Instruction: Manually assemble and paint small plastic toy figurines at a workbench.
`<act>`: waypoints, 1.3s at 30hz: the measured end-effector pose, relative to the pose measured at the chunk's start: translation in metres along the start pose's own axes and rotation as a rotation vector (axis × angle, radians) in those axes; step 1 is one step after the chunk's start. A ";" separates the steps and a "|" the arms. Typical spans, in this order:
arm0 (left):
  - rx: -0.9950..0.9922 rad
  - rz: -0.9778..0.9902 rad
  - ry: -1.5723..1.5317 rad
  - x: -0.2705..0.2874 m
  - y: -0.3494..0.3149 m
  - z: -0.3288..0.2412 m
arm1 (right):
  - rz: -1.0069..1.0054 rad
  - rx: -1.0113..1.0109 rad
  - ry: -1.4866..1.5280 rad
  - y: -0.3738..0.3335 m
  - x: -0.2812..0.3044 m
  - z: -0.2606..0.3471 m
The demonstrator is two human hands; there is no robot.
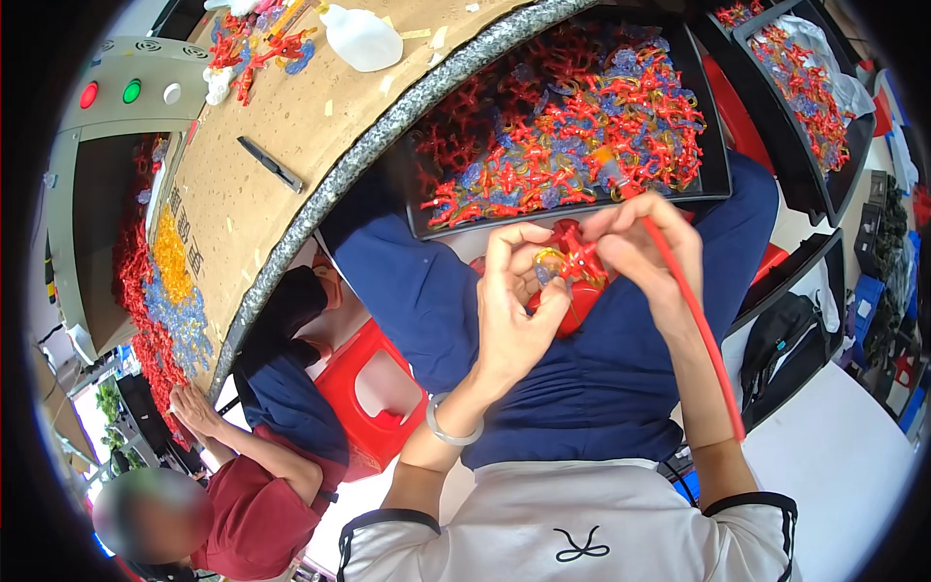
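My left hand [516,315] is closed, its thumb and fingers pinching a small red plastic figure [579,260] above my lap. Clear yellow and bluish parts show on the figure beside the fingertips. The fingers of my right hand [658,250] are curled round a long red-handled brush [690,303], with its orange tip pointing up and away from me. Its thumb and fingertips are close to the figure's right side; whether they touch it I cannot make out. Beneath both hands is a shiny red object [572,308], partly covered.
Beyond my hands lies a black tray [722,145] heaped with red, blue and yellow pieces. Another black tray [824,194] stands at right. The workbench [330,107] bears a box cutter [270,163], a white bottle [361,39] and piles of pieces. A co-worker [262,495] sorts pieces at left, by a red stool [354,446].
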State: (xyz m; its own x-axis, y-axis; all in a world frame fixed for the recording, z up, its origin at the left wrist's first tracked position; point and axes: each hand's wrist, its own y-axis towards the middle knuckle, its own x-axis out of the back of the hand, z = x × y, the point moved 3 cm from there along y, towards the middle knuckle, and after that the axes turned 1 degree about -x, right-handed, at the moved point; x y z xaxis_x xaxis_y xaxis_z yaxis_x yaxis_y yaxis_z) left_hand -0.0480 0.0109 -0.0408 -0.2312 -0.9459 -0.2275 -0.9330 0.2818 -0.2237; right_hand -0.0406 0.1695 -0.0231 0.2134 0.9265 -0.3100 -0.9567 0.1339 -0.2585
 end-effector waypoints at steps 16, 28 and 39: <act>0.285 0.128 -0.330 -0.002 0.005 0.009 | -0.009 -0.168 0.155 0.011 0.009 -0.027; 0.350 0.150 -0.369 -0.002 0.005 0.006 | -0.025 -0.211 0.198 0.010 0.008 -0.027; 0.166 0.208 -0.109 -0.004 0.017 0.009 | -0.327 0.239 -0.094 0.018 0.078 0.027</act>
State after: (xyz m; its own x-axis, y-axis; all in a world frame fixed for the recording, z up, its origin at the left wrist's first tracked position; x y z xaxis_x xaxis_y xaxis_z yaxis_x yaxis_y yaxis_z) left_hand -0.0609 0.0209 -0.0529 -0.3737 -0.8446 -0.3835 -0.8087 0.4991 -0.3113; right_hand -0.0469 0.2536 -0.0269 0.5049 0.8484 -0.1587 -0.8631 0.4937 -0.1067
